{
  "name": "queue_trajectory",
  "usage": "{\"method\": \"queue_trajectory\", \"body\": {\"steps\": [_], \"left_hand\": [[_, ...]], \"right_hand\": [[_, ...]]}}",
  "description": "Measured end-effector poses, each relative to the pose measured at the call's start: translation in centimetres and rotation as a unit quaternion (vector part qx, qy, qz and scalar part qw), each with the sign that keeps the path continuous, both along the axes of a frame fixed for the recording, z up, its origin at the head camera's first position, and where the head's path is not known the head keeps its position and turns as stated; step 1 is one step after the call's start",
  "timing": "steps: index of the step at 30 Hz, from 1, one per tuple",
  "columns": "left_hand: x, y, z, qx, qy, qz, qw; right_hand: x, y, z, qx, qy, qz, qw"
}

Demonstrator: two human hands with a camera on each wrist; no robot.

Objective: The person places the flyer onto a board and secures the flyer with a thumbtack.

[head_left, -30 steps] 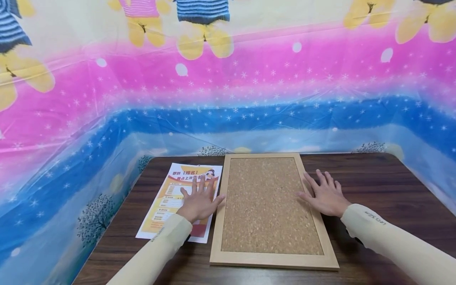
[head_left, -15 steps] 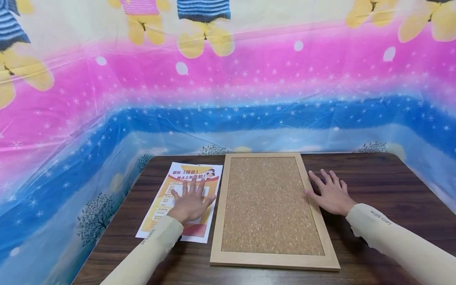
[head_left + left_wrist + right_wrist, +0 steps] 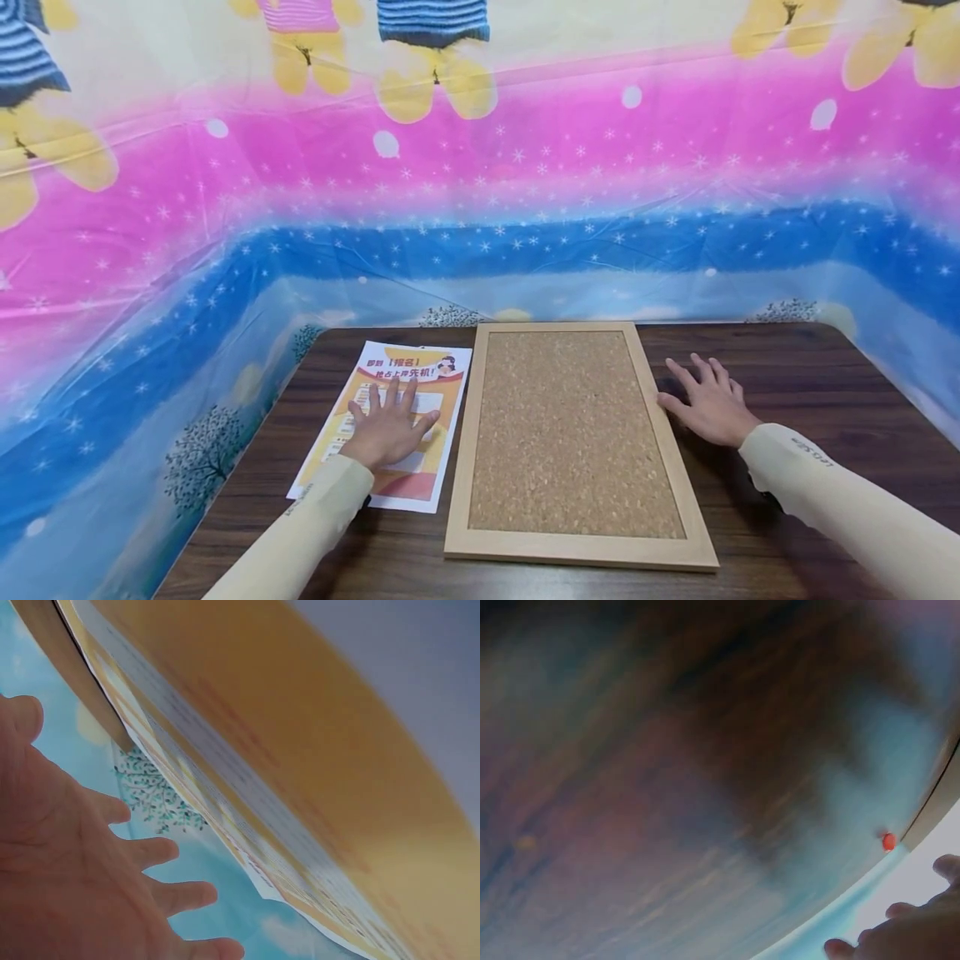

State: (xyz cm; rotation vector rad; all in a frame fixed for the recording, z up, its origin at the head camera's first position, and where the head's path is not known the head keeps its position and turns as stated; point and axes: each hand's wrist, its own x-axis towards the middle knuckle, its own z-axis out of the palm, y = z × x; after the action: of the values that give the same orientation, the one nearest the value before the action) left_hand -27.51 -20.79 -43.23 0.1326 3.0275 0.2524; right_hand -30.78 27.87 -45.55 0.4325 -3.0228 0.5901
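- Resting flat on the orange flyer (image 3: 390, 421), the left hand (image 3: 386, 431) is seen with fingers spread, nothing gripped.
- Flyer is laid on the dark wooden tabletop (image 3: 810, 375), just left of the cork board (image 3: 573, 433).
- Right hand (image 3: 711, 406) is spread flat on the tabletop just beside the board's right frame, nothing held.

This looks like a makeshift recording corner set up indoors, not a lived-in room. A glossy plastic sheet (image 3: 480, 167) printed with cartoon figures, snowflakes and pink and blue bands walls in the dark wood-grain surface (image 3: 787, 367) on its left, far and right sides.
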Motion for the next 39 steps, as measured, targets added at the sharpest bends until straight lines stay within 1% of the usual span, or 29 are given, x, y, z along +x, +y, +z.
{"method": "queue_trajectory", "body": {"steps": [3,8,11,18,25,29,33,39], "left_hand": [[0.0,-0.4,0.2,-0.004,-0.004,0.006,1.0],[0.1,-1.1,0.7,-0.015,0.004,0.022,0.9996],[0.2,-1.4,0.9,-0.024,0.003,0.034,0.9991],[0.4,-2.7,1.6,-0.033,0.01,0.047,0.9983],[0.4,-4.5,2.1,-0.025,0.016,0.064,0.9975],[0.5,-5.5,2.5,-0.019,0.021,0.077,0.9966],[0.8,-6.4,3.0,-0.027,0.021,0.095,0.9949],[1.2,-7.4,3.5,-0.04,0.007,0.12,0.9919]], "right_hand": [[-0.2,0.3,0.0,-0.006,0.008,0.009,1.0],[-0.8,0.7,0.0,-0.027,0.015,0.024,0.999],[-1.1,1.0,-0.1,-0.038,0.015,0.028,0.999],[-1.6,1.5,0.0,-0.036,0.034,0.043,0.998],[-2.0,1.9,0.0,-0.019,0.05,0.038,0.998],[-2.1,2.1,0.1,-0.019,0.044,0.031,0.998],[-2.2,2.1,0.2,-0.024,0.034,0.025,0.999],[-2.4,2.1,0.2,-0.032,0.03,0.015,0.999]]}}
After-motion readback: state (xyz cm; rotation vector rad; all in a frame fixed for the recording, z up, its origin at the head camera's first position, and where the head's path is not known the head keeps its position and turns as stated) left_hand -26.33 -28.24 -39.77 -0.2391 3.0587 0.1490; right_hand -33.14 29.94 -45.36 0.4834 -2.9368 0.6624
